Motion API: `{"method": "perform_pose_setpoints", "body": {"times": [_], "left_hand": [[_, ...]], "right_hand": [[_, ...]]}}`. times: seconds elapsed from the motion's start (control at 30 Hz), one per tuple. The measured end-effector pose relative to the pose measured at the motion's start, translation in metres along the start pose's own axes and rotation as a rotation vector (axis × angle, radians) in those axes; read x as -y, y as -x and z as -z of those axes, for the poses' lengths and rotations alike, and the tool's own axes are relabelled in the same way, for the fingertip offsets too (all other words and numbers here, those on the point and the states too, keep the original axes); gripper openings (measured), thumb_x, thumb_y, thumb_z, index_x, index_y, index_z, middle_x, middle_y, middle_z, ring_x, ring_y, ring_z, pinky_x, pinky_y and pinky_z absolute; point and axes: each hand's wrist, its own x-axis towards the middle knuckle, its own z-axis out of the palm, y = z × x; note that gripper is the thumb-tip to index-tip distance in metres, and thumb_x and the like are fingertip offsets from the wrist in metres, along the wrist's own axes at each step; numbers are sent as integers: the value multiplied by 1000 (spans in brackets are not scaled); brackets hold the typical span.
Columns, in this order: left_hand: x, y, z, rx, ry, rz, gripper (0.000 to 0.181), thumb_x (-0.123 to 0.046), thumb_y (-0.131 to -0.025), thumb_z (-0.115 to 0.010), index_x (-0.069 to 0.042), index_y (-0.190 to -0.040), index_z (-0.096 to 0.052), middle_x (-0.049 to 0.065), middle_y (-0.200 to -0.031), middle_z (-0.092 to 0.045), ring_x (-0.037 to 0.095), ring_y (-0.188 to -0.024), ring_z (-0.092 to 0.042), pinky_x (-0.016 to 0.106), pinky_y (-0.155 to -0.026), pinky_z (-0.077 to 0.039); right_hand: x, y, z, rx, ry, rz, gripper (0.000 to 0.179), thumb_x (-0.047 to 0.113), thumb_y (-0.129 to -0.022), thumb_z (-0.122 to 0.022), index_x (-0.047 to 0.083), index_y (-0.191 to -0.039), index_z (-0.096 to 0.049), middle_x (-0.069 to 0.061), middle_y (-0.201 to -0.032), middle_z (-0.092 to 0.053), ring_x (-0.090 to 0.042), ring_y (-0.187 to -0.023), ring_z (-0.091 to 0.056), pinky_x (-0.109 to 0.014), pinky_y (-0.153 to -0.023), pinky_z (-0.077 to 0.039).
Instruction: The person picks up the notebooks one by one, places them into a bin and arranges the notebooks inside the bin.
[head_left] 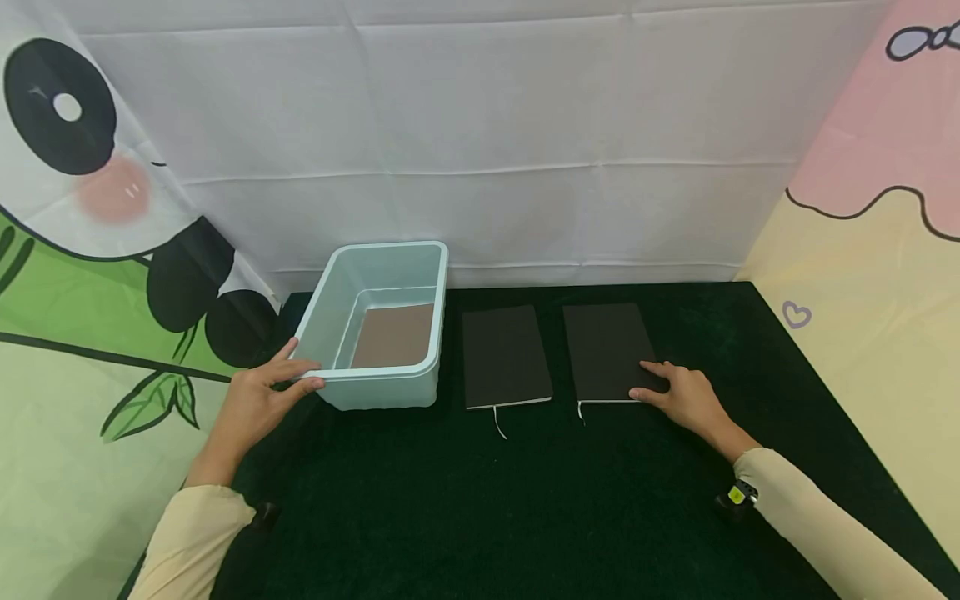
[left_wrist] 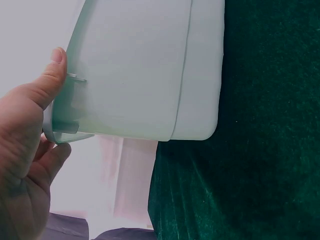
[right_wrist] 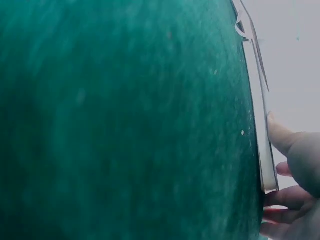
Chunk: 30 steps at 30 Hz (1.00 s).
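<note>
At the left stands a pale blue plastic bin, with a flat brown notebook-like rectangle on its floor. My left hand grips its near left corner; in the left wrist view the thumb lies over the outer wall and the other fingers are at the rim's corner. Two black notebooks lie side by side: a middle notebook and a right notebook. My right hand touches the right notebook's lower right part, thumb and one finger on the cover, other fingers beside its edge.
A dark green cloth covers the table. White ribbon markers hang from both notebooks' near edges, the middle ribbon the longer. A white cloth backdrop rises behind, with printed cloth to the right and more at the left.
</note>
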Motion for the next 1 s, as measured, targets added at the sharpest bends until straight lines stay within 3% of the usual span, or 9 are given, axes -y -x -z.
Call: {"method": "perform_pose_setpoints", "body": {"times": [0.17, 0.27, 0.37, 0.43, 0.57, 0.77, 1.0], "left_hand": [[1, 0, 0, -8, 2, -7, 24, -14, -86, -84, -5, -108, -79, 24, -144, -55, 52, -118, -61, -1, -86, -32], [1, -1, 0, -6, -3, -7, 23, -15, -86, -83, -6, -108, -80, 24, -145, -55, 52, -119, -61, -1, -86, -31], [1, -1, 0, 2, -9, 3, 23, -17, -87, -83, -10, -109, -80, 23, -146, -54, 52, -118, -62, 0, -86, -31], [2, -1, 0, 5, -8, 5, 23, -17, -88, -83, -11, -110, -80, 22, -146, -53, 51, -116, -62, 0, -86, -31], [2, -1, -1, 6, -5, 5, 24, -16, -88, -82, -9, -110, -79, 22, -146, -53, 51, -114, -64, 0, -86, -32], [2, -1, -1, 12, 0, 22, 25, -17, -88, -82, -8, -111, -79, 21, -147, -53, 52, -117, -62, 0, -87, -31], [1, 0, 0, 17, 12, 32, 25, -18, -88, -82, -8, -111, -79, 21, -148, -52, 52, -120, -61, 0, -87, -30]], "right_hand": [[6, -1, -2, -12, -7, -44, 64, 43, -95, -73, 2, -142, -58, -37, -141, -52, -28, -80, -59, -45, -77, -45], [8, -1, -3, -8, -20, -77, 63, 41, -95, -73, 1, -142, -58, -30, -123, -64, -17, -58, -48, -35, -64, -44], [9, 0, -3, -2, -45, -107, 63, 39, -95, -73, 1, -143, -57, -20, -99, -63, -13, -48, -41, -30, -54, -40], [10, 1, -2, -6, -59, -112, 64, 39, -95, -73, 0, -143, -56, -20, -99, -63, -12, -48, -41, -28, -51, -39], [11, 3, -2, -9, -74, -122, 64, 39, -95, -73, 1, -143, -56, -25, -115, -62, -16, -50, -45, -31, -56, -40], [14, 5, -1, -29, -33, -99, 64, 43, -95, -72, 0, -141, -59, -34, -140, -55, -34, -94, -61, -50, -83, -47], [17, 5, -3, -20, 12, -88, 79, 54, -92, -72, -2, -144, -54, -36, -143, -51, -51, -124, -52, -67, -104, -36]]}}
